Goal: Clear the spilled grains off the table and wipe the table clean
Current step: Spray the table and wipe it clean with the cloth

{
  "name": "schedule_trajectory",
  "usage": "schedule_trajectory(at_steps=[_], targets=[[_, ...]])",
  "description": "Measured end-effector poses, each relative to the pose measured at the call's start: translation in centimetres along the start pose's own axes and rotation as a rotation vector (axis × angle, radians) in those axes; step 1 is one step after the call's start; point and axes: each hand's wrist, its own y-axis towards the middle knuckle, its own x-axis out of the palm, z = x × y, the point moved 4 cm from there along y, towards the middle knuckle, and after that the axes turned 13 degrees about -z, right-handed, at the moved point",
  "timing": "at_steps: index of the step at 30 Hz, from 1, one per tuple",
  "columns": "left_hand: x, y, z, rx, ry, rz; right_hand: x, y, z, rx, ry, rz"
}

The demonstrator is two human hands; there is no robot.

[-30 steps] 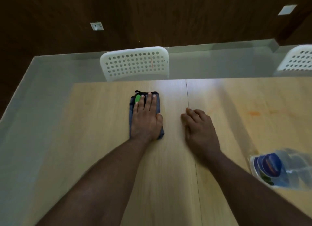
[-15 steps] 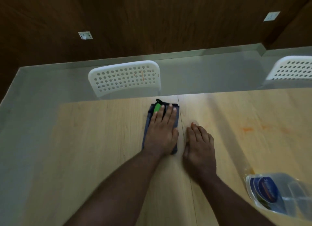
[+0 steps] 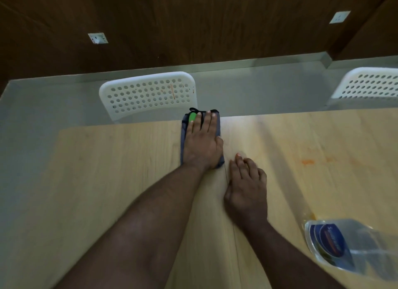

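Your left hand [image 3: 202, 142] pressed flat on cloth [image 3: 219, 125] at table's [image 3: 107, 181] 12 o'clock edge. Right hand [image 3: 247, 187] rested loose, empty. Further push risked cloth sliding off edge.

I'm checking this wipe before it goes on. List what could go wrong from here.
1. The cloth under the left hand already overhangs the table's far edge; pushing further may drop it.
2. The orange stains lie to the right, off this stroke, and may be missed.
3. The bottle by the right forearm could get knocked.
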Motion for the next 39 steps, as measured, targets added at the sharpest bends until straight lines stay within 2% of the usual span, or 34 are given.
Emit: schedule_trajectory(at_steps=[7, 16, 19, 28, 39], targets=[[2.8, -8.1, 0.6, 0.043, -0.019, -0.023, -0.3, -0.2, -0.2, -0.008, 0.006, -0.073], [0.7, -1.3, 0.1, 0.017, 0.015, 0.000, -0.4, -0.1, -0.3, 0.004, 0.023, -0.054], [0.8, -1.3, 0.2, 0.017, 0.023, 0.001, -0.3, 0.0, -0.3, 0.007, 0.014, -0.067], [4.5, -13.4, 0.4, 0.031, -0.058, -0.050, -0.8, -0.4, -0.3, -0.013, 0.022, -0.067], [1.1, -2.3, -1.1, 0.009, 0.041, -0.007, -0.4, 0.0, 0.0, -0.019, 0.010, -0.068]])
